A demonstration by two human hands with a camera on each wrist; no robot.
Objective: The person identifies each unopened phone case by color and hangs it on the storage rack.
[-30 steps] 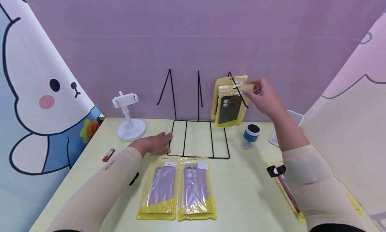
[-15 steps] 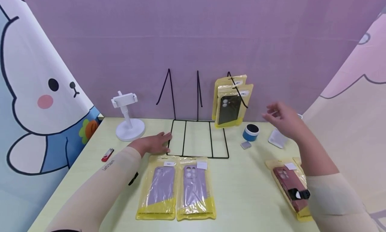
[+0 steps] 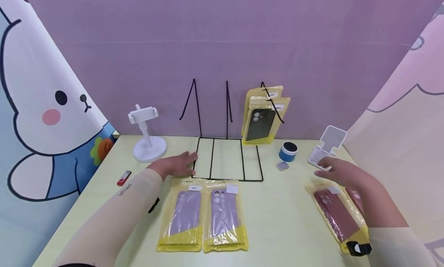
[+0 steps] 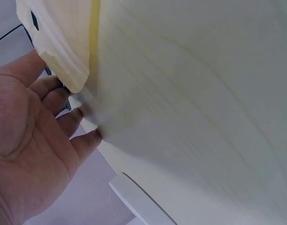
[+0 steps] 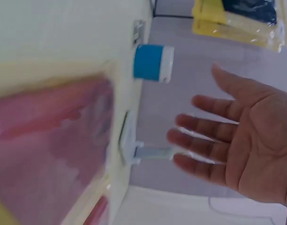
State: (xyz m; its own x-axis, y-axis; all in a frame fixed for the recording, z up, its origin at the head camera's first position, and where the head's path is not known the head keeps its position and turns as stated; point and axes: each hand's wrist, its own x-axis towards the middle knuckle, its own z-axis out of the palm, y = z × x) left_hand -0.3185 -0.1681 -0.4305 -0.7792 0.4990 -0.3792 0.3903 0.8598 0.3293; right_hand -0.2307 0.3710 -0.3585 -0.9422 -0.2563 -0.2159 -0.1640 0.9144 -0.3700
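My left hand rests at the left side of a black wire display rack, its fingers spread over the base wire. In the left wrist view, the fingertips of this hand meet the tabletop beside a bag's corner. Two bagged purple phone cases lie flat before the rack. On its right hook hang bagged phone cases, a black one in front. My right hand hovers with nothing in it above two bagged dark red phone cases; the right wrist view shows its fingers spread.
A white phone stand is at the left back, near a red USB stick. Right of the rack are a blue and white cylinder, a small grey piece and a white folding stand. A purple backdrop closes off the rear.
My right hand has let go of the bagged black phone case, now hanging on the right hook, and moved right and down to the red ones. My left hand has stayed put.
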